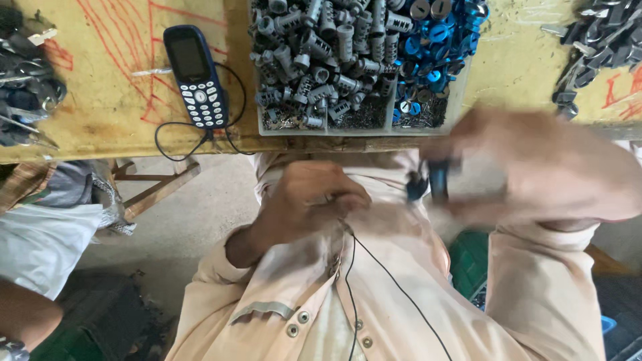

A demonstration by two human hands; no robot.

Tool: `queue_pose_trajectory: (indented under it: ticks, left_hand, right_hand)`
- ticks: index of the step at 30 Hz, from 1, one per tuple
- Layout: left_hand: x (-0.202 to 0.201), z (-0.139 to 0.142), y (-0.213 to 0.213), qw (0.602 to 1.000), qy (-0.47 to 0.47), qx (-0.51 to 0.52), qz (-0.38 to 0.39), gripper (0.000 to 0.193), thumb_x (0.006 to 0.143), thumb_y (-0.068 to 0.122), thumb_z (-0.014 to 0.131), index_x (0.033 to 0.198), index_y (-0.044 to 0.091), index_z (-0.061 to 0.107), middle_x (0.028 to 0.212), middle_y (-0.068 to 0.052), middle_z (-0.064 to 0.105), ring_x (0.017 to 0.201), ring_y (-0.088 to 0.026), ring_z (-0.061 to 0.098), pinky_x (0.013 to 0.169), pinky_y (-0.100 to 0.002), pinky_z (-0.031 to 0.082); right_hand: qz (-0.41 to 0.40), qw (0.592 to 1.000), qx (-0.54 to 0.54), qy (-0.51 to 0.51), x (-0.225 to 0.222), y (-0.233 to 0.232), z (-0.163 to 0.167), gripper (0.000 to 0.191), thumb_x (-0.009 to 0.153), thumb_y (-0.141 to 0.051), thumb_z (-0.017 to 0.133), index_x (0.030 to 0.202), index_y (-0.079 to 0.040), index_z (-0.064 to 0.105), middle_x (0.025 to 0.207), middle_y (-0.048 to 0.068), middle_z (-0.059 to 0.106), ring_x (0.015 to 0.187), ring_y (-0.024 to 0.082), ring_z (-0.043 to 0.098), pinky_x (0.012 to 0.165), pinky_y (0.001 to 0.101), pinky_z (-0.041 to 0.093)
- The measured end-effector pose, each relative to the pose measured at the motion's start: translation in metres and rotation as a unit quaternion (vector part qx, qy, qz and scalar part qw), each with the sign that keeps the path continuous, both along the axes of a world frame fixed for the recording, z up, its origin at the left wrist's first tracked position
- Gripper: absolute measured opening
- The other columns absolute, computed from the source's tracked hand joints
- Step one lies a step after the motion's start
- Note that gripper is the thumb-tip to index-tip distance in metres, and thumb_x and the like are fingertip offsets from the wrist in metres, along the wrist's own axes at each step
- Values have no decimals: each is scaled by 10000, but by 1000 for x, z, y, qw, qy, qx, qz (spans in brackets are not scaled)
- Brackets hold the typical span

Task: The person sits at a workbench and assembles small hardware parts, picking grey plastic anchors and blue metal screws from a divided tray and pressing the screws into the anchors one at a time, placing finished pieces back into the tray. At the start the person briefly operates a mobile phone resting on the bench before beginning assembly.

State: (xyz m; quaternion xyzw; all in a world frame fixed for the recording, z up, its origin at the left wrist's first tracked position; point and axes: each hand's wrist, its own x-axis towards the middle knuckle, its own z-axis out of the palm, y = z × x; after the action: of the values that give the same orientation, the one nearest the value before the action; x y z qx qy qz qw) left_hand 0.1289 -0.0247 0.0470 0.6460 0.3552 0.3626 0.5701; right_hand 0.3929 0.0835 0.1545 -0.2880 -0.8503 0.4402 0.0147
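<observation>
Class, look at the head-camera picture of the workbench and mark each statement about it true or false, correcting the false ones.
1. The dark blue push-button phone lies on the yellow wooden bench top. True.
2. The clear divided plastic tray holds only blue parts. False: one side holds grey metal lock cylinders, the other blue round caps.
3. The right hand has a small blue round piece in its grip. True, though the hand is blurred.
4. The left hand rests flat on the bench. False: it is curled, held below the bench edge against the pale pink shirt.
5. A black cable runs from the phone. True.
</observation>
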Motion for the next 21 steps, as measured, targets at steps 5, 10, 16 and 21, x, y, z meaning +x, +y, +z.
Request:
queue_pose_trajectory:
  ticks: [5, 10, 16, 21]
  left_hand:
    - [-30, 29, 8, 955, 210, 108, 181, 156, 942, 129, 794, 1073, 82, 723, 887, -68, 730, 711, -208, 674, 644, -349, 518]
    - [-47, 22, 36, 864, 450, 199, 104, 125, 910, 83, 723, 1034, 91, 731, 745, -69, 653, 718, -252, 659, 631, -409, 495]
    - [-52, 16, 48, 818, 511, 263, -23, 161, 823, 102, 674, 982, 97, 697, 777, -20, 659, 797, -204, 680, 655, -366, 517]
    - [-57, 14, 58, 771, 532, 329, -120, 70, 802, 114, 669, 868, 113, 646, 752, -12, 657, 790, -173, 683, 651, -312, 530]
  right_hand:
    - [-297, 939, 153, 81, -4, -28, -32, 655, 908, -139, 844, 1382, 47, 431, 1028, 142, 648, 759, 208, 644, 607, 343, 458]
    - [-101, 964, 235, -75, -25, -34, -61, 157, 940, -153, 761, 1063, -85, 690, 851, 47, 598, 749, 219, 631, 672, 374, 478]
    - [6, 930, 333, -152, -38, -25, -80, 109, 779, -144, 678, 869, -110, 627, 824, 34, 591, 812, 213, 636, 748, 362, 468]
    - [44, 918, 360, -161, -39, -26, -86, 104, 782, -128, 674, 866, -101, 619, 802, 26, 594, 795, 198, 640, 727, 345, 462]
